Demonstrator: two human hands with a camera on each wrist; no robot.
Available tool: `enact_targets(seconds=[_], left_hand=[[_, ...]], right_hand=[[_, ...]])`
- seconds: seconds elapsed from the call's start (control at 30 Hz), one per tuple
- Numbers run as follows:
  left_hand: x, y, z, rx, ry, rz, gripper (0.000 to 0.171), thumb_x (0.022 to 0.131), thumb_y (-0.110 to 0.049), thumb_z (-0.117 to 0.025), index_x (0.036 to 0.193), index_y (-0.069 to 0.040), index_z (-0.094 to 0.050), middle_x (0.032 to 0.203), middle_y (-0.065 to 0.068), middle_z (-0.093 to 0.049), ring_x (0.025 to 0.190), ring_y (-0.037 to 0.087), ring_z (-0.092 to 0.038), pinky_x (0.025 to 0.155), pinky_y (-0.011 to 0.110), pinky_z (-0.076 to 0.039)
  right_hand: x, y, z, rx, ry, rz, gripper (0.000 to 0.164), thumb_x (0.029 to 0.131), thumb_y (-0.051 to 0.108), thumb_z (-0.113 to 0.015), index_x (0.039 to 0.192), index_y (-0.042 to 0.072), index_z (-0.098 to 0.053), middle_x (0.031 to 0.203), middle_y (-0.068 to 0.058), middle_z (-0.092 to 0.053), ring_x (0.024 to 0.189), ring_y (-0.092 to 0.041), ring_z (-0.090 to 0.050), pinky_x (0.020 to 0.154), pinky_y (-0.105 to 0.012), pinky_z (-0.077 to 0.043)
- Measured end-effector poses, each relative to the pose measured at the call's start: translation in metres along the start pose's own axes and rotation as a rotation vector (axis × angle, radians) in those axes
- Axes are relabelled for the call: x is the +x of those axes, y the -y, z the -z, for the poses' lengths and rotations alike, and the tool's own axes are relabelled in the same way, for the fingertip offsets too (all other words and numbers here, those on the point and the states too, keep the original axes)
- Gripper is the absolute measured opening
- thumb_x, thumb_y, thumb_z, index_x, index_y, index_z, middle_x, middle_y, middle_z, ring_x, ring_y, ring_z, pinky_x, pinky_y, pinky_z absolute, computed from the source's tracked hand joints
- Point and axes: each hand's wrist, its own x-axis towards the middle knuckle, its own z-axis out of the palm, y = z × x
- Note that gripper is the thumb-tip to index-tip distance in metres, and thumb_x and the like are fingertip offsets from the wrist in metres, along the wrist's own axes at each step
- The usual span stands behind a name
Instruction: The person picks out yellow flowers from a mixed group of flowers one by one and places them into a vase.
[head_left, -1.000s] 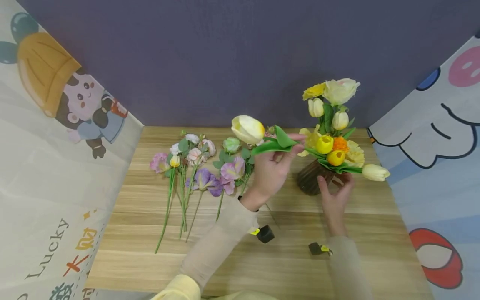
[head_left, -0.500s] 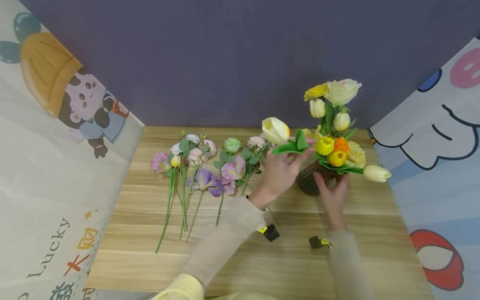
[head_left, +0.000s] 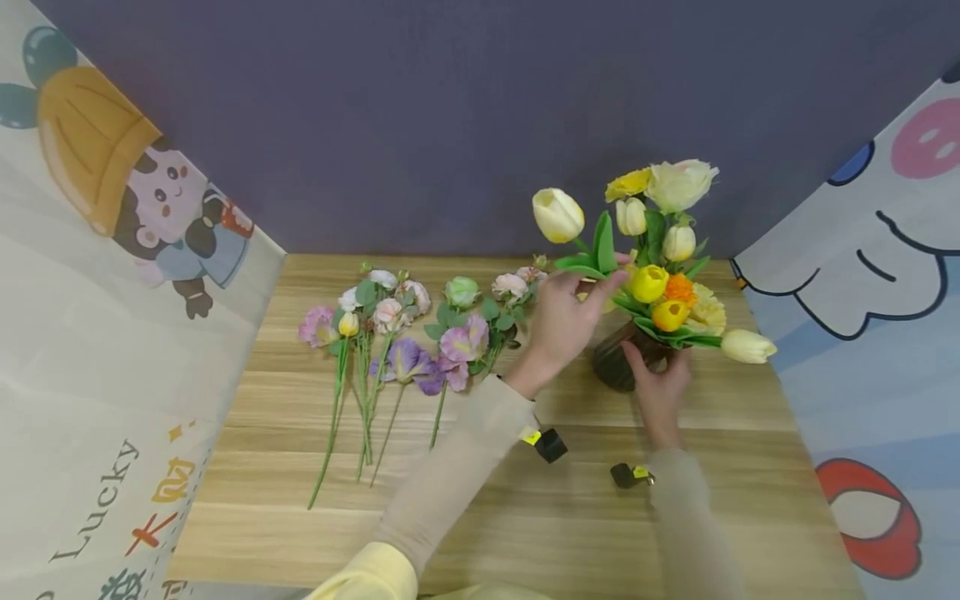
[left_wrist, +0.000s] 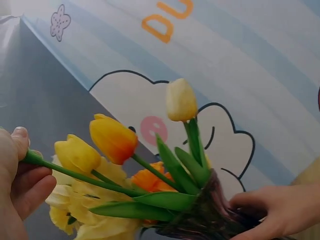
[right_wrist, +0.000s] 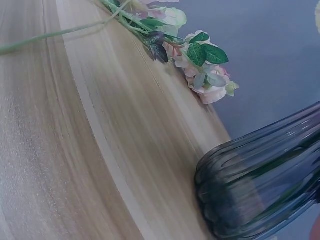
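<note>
My left hand [head_left: 562,325] pinches the green stem of a cream-white tulip [head_left: 558,215], whose head leans out to the left of the bouquet. In the left wrist view that stem [left_wrist: 80,175] runs from the fingers into the bunch at the vase mouth. My right hand [head_left: 660,390] grips the dark, ribbed glass vase [head_left: 613,367] near its rim, and the vase stands tilted. Yellow tulips [head_left: 648,284], an orange flower [head_left: 680,288], white tulips [head_left: 748,347] and a large cream bloom [head_left: 681,185] fill it. Stems show through the glass [right_wrist: 250,185] in the right wrist view.
Left of the vase, loose artificial flowers lie on the wooden table [head_left: 480,517]: purple irises [head_left: 408,362], pale pink roses [head_left: 390,315], a green bloom [head_left: 461,291] and a small yellow tulip [head_left: 348,323]. A dark wall [head_left: 420,125] stands behind, with printed cloths at both sides.
My left hand has moved right, toward the vase, carrying the white tulip. The tulip's head has risen and points more upward. My right hand stays on the vase.
</note>
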Motion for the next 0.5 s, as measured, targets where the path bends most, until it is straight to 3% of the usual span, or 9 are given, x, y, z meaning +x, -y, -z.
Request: enact_targets(seconds=[0.1, 0.3, 0.5], left_hand=[[0.004, -0.003, 0.003, 0.023, -0.002, -0.040, 0.021, 0.098, -0.009, -0.070, 0.116, 0.002, -0.074, 0.115, 0.014, -0.076, 0.098, 0.016, -0.075, 0.081, 0.016, -0.059], [0.010, -0.013, 0.001, 0.086, 0.069, -0.056, 0.024, 0.101, -0.011, -0.066, 0.122, -0.001, -0.071, 0.122, 0.012, -0.073, 0.093, 0.012, -0.070, 0.083, 0.011, -0.054], [0.010, -0.013, -0.007, 0.149, 0.168, 0.020, 0.028, 0.103, -0.018, -0.064, 0.128, -0.006, -0.071, 0.119, 0.009, -0.072, 0.057, 0.008, -0.043, 0.058, 0.014, -0.040]], right_hand=[[-0.001, -0.001, -0.002, 0.004, -0.007, 0.018, 0.064, 0.085, -0.001, -0.083, 0.142, 0.006, -0.055, 0.136, -0.020, -0.063, 0.120, -0.005, -0.058, 0.107, -0.022, -0.044], [-0.001, -0.003, -0.003, 0.007, -0.030, 0.049, 0.065, 0.084, -0.002, -0.083, 0.142, 0.006, -0.056, 0.135, -0.019, -0.064, 0.120, -0.006, -0.058, 0.106, -0.022, -0.044], [0.000, -0.005, -0.003, 0.017, -0.024, 0.043, 0.068, 0.085, 0.001, -0.083, 0.145, 0.010, -0.054, 0.141, -0.015, -0.061, 0.127, -0.009, -0.056, 0.112, -0.025, -0.042]])
